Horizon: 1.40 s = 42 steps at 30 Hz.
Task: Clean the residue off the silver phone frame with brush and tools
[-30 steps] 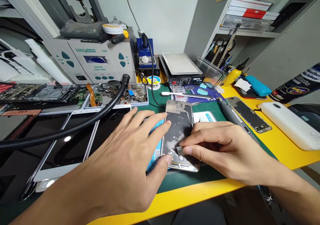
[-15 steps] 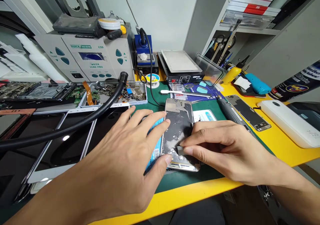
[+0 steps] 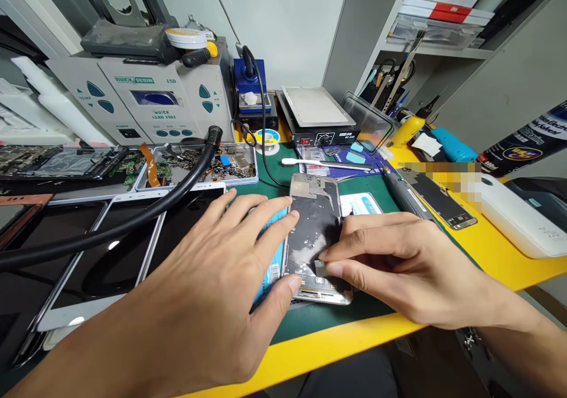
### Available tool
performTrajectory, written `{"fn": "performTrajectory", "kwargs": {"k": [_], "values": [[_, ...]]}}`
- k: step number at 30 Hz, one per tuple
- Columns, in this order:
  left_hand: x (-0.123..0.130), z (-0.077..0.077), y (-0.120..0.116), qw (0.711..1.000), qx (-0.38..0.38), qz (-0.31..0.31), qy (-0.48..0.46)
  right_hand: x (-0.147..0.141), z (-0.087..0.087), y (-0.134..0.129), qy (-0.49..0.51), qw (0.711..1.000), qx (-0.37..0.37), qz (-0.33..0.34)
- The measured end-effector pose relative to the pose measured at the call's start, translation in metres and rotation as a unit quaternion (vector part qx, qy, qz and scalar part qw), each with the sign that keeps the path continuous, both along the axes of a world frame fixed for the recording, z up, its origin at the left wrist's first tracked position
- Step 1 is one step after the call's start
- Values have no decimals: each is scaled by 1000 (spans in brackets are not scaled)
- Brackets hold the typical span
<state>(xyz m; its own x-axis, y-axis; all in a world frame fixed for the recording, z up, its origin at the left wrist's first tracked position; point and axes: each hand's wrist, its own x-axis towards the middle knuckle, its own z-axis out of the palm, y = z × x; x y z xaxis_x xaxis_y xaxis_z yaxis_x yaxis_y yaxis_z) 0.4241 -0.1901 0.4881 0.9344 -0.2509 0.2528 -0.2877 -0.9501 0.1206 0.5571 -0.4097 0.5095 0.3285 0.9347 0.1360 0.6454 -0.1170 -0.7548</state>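
Observation:
A dark grey phone screen panel [image 3: 312,221], its back face up with whitish residue, lies on the green mat [image 3: 376,306]. My left hand [image 3: 230,262] is open, fingers spread, its fingertips and thumb resting along the panel's left edge. In my right hand [image 3: 394,262], thumb and fingers pinch a small flat grey blade [image 3: 319,268] against the lower part of the panel. Its far end is hidden by my fingers. Beneath my left fingers, a blue packet [image 3: 271,262] shows beside the panel.
Several phone screens [image 3: 124,232] lie at left, crossed by a thick black hose [image 3: 177,209] from the hot air station [image 3: 146,100]. Behind the panel are a toothbrush [image 3: 328,163] and a hot plate [image 3: 316,111]. A grey pen-like tool [image 3: 405,194] lies at right.
The camera view has shifted slightly. Both hands keep nearly the same place on the panel, and the pinched blade stays at its lower part.

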Motion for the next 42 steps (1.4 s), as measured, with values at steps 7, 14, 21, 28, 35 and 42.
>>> {"fn": "performTrajectory", "kwargs": {"k": [7, 14, 21, 28, 35, 42], "values": [[0, 0, -2, 1000, 1, -1, 2, 0, 1, -3, -9, 1000, -3, -6], [1, 0, -2, 1000, -14, -11, -8, -2, 0, -4, -14, 1000, 19, -8], [4, 2, -4, 999, -24, -19, -19, -2, -3, -5, -53, 998, 43, 7], [2, 1, -4, 1000, -23, -14, -9, -4, -5, -3, -65, 996, 58, 12], [0, 0, -2, 1000, -5, -13, -18, -3, -2, -5, -78, 995, 60, 14], [0, 1, -3, 999, -16, -11, -29, -3, -6, -6, -75, 995, 60, 9]]}}
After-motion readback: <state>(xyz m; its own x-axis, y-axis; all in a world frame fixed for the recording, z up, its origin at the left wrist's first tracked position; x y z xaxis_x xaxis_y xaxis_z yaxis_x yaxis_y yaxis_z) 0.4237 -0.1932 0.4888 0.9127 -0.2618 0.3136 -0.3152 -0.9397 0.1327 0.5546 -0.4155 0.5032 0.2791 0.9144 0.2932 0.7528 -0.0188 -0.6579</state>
